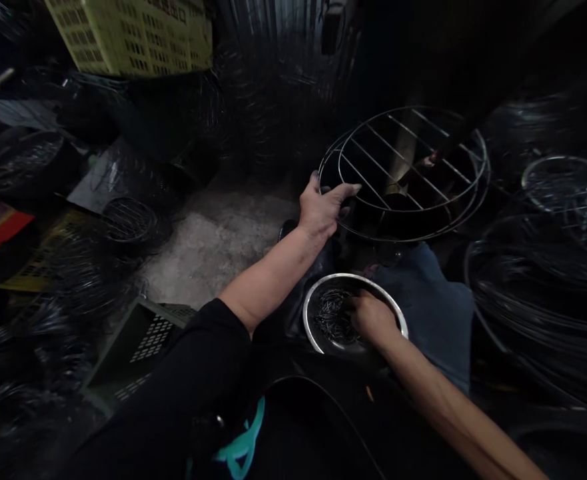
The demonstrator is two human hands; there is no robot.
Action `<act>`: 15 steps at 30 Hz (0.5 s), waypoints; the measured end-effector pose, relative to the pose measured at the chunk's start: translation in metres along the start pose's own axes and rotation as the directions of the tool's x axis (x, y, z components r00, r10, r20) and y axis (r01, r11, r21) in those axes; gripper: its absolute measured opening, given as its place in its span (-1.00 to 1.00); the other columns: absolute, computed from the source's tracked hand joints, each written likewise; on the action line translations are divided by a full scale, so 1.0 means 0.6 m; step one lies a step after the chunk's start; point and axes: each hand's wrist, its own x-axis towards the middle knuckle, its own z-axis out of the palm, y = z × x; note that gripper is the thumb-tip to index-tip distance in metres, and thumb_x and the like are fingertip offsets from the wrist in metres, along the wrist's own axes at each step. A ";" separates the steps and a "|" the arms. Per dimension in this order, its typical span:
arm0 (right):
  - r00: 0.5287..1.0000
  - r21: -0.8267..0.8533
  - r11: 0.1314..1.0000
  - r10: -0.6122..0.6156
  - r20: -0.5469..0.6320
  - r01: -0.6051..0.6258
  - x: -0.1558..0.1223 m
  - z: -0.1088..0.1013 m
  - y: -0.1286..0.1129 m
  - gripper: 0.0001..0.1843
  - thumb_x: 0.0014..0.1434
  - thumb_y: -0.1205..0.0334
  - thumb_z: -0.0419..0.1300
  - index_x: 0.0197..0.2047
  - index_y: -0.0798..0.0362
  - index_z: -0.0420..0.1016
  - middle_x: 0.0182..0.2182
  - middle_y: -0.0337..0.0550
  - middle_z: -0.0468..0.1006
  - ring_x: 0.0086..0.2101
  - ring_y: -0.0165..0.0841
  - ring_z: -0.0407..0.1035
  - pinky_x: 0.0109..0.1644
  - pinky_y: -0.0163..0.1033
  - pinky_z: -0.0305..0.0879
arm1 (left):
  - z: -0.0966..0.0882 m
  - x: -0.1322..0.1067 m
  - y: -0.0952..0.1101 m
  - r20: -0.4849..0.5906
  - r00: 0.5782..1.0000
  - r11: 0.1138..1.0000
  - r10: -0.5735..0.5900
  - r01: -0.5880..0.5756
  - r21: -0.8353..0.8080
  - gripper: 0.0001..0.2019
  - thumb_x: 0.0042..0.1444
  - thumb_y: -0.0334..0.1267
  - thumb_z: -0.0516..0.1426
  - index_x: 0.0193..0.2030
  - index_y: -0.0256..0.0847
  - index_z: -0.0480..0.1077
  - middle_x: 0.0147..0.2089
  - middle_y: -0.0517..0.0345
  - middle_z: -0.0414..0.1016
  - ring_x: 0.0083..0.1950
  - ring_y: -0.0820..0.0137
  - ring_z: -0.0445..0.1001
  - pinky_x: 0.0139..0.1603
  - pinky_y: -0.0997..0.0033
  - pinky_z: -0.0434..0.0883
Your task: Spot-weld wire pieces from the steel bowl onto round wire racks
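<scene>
My left hand [326,203] grips the left rim of a round wire rack [370,169], thumb and fingers closed around the wire. Parallel bars cross the rack's inner ring, and it is held slightly tilted above my lap. Below it sits a shiny metal bowl [314,337] holding many short, thin metal wire pieces [334,317]. Inside the bowl's right side, my right hand [373,319] reaches down among the pieces. Its fingers are bent together, with the tips in shadow, so what they hold cannot be made out.
A dark bar with a pale, tip-like end [429,160] reaches in over the rack from the upper right. Stacked wire rings [538,287] stand at right. On the left are a green crate [138,347], a yellow crate [138,40] and a bucket of metal parts [23,163].
</scene>
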 end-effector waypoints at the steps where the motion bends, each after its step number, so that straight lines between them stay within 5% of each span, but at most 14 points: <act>1: 1.000 0.016 1.000 -0.008 -0.010 0.008 -0.001 -0.003 0.003 -0.73 0.10 0.46 0.15 -0.28 0.13 0.71 -0.15 0.15 0.65 -0.17 -0.11 0.57 -0.03 -0.09 0.44 | -0.001 -0.003 0.000 -0.006 1.000 1.000 -0.002 0.002 0.012 -0.19 -0.17 -0.48 0.43 0.26 -0.05 0.30 -0.34 0.26 0.41 -0.35 0.51 0.42 -0.34 0.55 0.31; 4: 0.997 0.134 0.990 -0.030 -0.064 0.038 -0.008 -0.026 0.021 -0.75 0.11 0.38 0.19 -0.22 0.07 0.70 -0.24 0.00 0.68 -0.20 -0.20 0.57 -0.05 -0.17 0.46 | -0.004 -0.007 0.001 -0.023 1.000 0.999 -0.003 0.003 0.041 -0.18 -0.21 -0.45 0.44 0.25 -0.05 0.33 -0.34 0.27 0.41 -0.35 0.52 0.42 -0.34 0.54 0.31; 6: 0.989 0.371 0.927 0.009 -0.145 0.046 -0.014 -0.057 0.036 -0.75 0.12 0.24 0.22 -0.19 0.07 0.69 -0.41 -0.10 0.67 -0.38 -0.25 0.56 -0.25 -0.20 0.49 | -0.004 -0.007 0.003 -0.016 1.000 0.999 0.013 -0.012 0.046 -0.16 -0.24 -0.43 0.45 0.25 -0.06 0.33 -0.35 0.28 0.39 -0.36 0.52 0.42 -0.35 0.54 0.31; 9: 0.928 0.714 0.689 0.171 -0.331 0.127 -0.018 -0.121 0.050 -0.67 0.02 0.03 0.35 -0.21 0.06 0.70 -0.52 -0.18 0.62 -0.56 -0.32 0.46 -0.46 -0.24 0.43 | 0.000 -0.002 0.005 -0.006 0.999 0.998 0.037 -0.037 0.049 -0.11 -0.31 -0.38 0.47 0.26 -0.06 0.32 -0.35 0.30 0.35 -0.37 0.52 0.42 -0.37 0.55 0.29; 12: 0.832 0.812 0.513 0.294 -0.470 0.277 -0.010 -0.185 0.044 -0.65 -0.10 0.04 0.49 -0.24 0.02 0.69 -0.44 -0.17 0.66 -0.50 -0.35 0.51 -0.37 -0.26 0.49 | 0.003 0.005 0.005 -0.006 0.998 0.997 0.057 -0.057 0.057 -0.06 -0.38 -0.32 0.48 0.26 -0.05 0.31 -0.33 0.32 0.31 -0.39 0.55 0.40 -0.39 0.56 0.28; 15: 0.803 0.839 0.373 0.304 -0.513 0.395 0.012 -0.223 0.021 -0.64 -0.10 0.05 0.53 -0.24 0.02 0.68 -0.39 -0.14 0.67 -0.48 -0.35 0.54 -0.37 -0.25 0.52 | 0.004 0.012 0.006 0.001 0.996 0.995 0.084 -0.084 0.060 -0.05 -0.40 -0.30 0.47 0.26 -0.06 0.31 -0.31 0.32 0.29 -0.40 0.57 0.37 -0.40 0.56 0.28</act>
